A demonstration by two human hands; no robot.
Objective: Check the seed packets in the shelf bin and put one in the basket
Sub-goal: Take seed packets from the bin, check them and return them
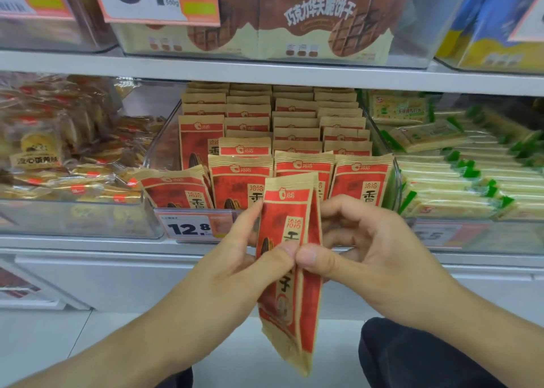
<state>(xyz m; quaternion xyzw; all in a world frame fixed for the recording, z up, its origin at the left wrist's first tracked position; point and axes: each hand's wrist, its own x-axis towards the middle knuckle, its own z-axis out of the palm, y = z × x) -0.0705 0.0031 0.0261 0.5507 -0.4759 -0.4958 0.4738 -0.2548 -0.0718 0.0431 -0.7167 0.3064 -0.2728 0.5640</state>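
A red and tan seed packet [287,211] hangs upright in front of the shelf, pinched between both hands at its middle. My left hand [244,258] grips its left side with thumb on the front. My right hand [371,249] grips its right edge, thumb touching the left thumb. Behind it, the clear shelf bin [164,140] holds several rows of matching seed packets [240,181] standing upright. No basket is in view.
A price tag reading 12.8 [191,228] hangs on the bin's front. A bin of wrapped pastries [59,158] stands to the left, green and yellow cracker packs [459,175] to the right. Brown wafer bags [294,19] fill the shelf above. My dark trouser leg [412,355] shows below.
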